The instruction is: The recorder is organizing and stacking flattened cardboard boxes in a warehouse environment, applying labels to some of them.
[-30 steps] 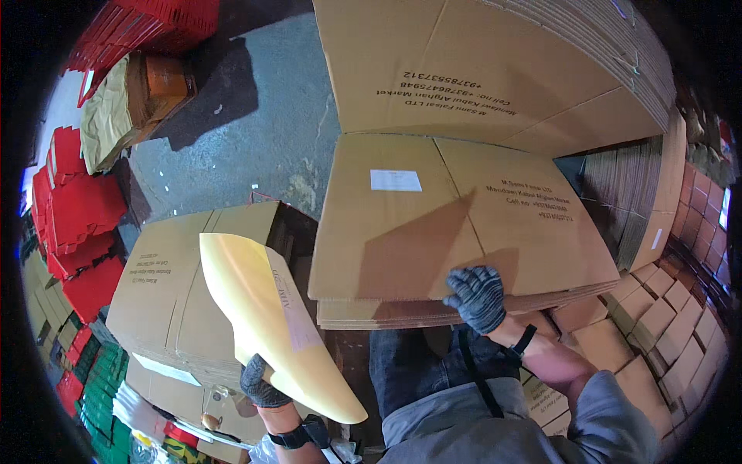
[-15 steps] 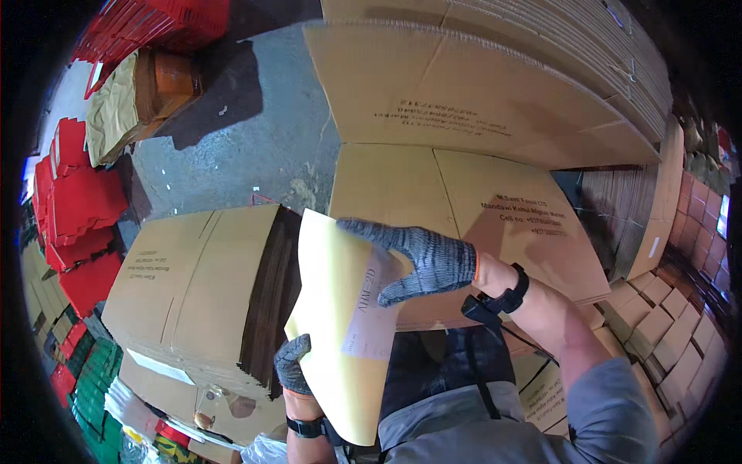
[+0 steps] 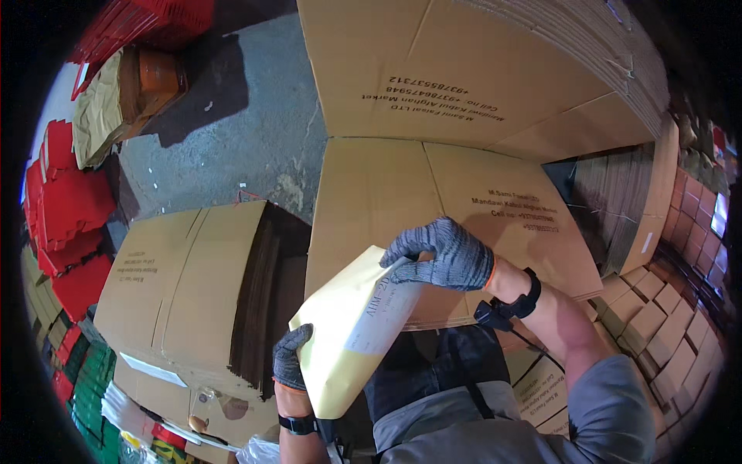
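My left hand (image 3: 291,357), in a grey knit glove, grips the left edge of a curved yellow paper sheet (image 3: 328,359). A whitish printed label (image 3: 376,317) shows along the sheet's right side. With thumb and fingers closed together, my right hand (image 3: 444,255), gloved alike, pinches the sheet and label at their upper right corner. Whether the label is lifting off the yellow paper there, I cannot tell. Just beyond the hands lies a flat cardboard carton (image 3: 379,193) with dark print, partly covered by the sheet and my right hand.
A large cardboard panel (image 3: 371,54) stands behind the flat carton. To the left is a stack of folded cartons (image 3: 178,286). Red pieces (image 3: 73,209) and an orange-brown box (image 3: 161,77) lie farther left. Small boxes (image 3: 657,325) are stacked at the right.
My right hand has closed from spread fingers into a pinch on the sheet's upper corner. The sheet's top has come down and bent towards the right.
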The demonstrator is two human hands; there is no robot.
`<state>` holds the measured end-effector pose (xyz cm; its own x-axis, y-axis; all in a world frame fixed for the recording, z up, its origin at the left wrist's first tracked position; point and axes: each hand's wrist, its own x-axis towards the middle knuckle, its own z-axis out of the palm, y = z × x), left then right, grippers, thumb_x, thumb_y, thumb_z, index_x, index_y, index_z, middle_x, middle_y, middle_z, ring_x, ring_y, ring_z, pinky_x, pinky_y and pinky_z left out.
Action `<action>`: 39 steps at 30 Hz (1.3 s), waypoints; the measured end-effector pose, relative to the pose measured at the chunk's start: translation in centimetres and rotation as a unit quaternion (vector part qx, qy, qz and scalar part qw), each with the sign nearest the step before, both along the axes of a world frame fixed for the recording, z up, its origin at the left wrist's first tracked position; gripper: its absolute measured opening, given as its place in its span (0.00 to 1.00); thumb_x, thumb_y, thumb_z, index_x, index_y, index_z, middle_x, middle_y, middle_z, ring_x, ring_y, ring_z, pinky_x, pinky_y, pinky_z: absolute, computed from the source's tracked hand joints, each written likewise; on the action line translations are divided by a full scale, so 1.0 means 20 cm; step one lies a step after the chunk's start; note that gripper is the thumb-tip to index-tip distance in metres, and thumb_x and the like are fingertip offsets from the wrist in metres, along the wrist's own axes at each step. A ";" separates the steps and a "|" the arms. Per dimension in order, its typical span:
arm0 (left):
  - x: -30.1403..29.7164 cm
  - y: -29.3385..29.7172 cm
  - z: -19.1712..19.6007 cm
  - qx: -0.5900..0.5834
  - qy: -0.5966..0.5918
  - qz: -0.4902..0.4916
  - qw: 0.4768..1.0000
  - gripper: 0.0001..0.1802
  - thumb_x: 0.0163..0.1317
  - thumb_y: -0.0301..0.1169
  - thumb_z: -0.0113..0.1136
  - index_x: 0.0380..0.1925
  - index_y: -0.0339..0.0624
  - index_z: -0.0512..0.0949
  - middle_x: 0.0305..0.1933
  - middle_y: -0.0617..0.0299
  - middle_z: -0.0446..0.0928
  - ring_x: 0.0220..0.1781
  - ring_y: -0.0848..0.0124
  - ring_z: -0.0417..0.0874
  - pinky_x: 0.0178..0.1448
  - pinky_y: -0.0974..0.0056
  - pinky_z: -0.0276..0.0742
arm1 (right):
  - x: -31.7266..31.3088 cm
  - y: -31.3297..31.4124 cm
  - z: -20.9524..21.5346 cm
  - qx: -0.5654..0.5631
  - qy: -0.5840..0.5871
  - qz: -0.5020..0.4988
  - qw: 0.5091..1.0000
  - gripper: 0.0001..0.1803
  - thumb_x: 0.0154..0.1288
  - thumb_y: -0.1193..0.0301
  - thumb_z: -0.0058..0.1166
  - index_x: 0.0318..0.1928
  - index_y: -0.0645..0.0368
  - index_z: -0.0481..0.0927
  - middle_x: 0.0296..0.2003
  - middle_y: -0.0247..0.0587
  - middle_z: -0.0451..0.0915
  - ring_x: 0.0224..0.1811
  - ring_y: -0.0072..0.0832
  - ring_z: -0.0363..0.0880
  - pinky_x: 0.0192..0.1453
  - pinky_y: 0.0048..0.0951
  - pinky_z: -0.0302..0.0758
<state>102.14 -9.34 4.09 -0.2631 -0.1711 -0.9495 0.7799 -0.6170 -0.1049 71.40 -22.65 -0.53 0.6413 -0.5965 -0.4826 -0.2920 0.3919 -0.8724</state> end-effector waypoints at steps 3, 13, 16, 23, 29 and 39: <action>0.02 0.06 -0.07 0.029 0.009 0.011 0.999 0.31 0.61 0.29 0.62 0.65 0.31 0.71 0.59 0.41 0.80 0.58 0.49 0.85 0.64 0.48 0.82 | -0.02 0.08 -0.06 -0.285 -0.005 -0.031 0.958 0.12 0.56 0.69 0.72 0.43 0.51 0.91 0.43 0.36 0.88 0.44 0.34 0.84 0.51 0.34 0.79; 0.02 0.22 -0.31 -0.023 -0.226 -0.075 0.971 0.27 0.69 0.36 0.60 0.62 0.30 0.72 0.55 0.47 0.82 0.52 0.56 0.86 0.57 0.53 0.84 | -0.06 0.04 -0.01 -0.288 0.002 -0.146 0.946 0.06 0.66 0.79 0.61 0.40 0.55 0.83 0.50 0.38 0.85 0.53 0.34 0.81 0.59 0.36 0.75; 0.09 0.35 -0.35 -0.046 -0.336 -0.075 0.938 0.26 0.70 0.40 0.59 0.59 0.29 0.74 0.52 0.48 0.82 0.50 0.59 0.86 0.54 0.55 0.84 | -0.03 -0.04 -0.36 -0.071 0.050 -0.453 0.887 0.07 0.68 0.83 0.59 0.41 0.56 0.80 0.39 0.32 0.83 0.41 0.24 0.80 0.50 0.28 0.79; 0.06 0.60 -0.40 -0.096 -0.265 -0.323 0.903 0.10 0.65 0.34 0.66 0.36 0.37 0.86 0.30 0.66 0.83 0.31 0.75 0.82 0.38 0.67 0.78 | -0.15 0.21 -1.87 0.029 0.316 -0.358 0.878 0.37 0.44 0.59 0.82 0.50 0.61 0.75 0.40 0.48 0.83 0.42 0.37 0.82 0.52 0.37 0.80; 0.05 0.71 -0.50 -0.106 -0.223 -0.410 0.878 0.06 0.66 0.26 0.64 0.36 0.36 0.87 0.30 0.67 0.85 0.32 0.77 0.82 0.39 0.67 0.77 | 0.02 0.31 -2.11 0.071 0.416 -0.262 0.868 0.40 0.41 0.57 0.81 0.51 0.61 0.74 0.43 0.55 0.85 0.49 0.47 0.86 0.56 0.43 0.80; 0.04 0.58 -0.50 -0.089 -0.182 -0.417 0.886 0.05 0.65 0.26 0.65 0.33 0.36 0.87 0.29 0.67 0.85 0.31 0.78 0.82 0.37 0.68 0.76 | 0.09 0.24 -2.07 0.045 0.460 -0.177 0.869 0.40 0.41 0.60 0.83 0.51 0.61 0.73 0.46 0.53 0.85 0.51 0.45 0.85 0.57 0.41 0.80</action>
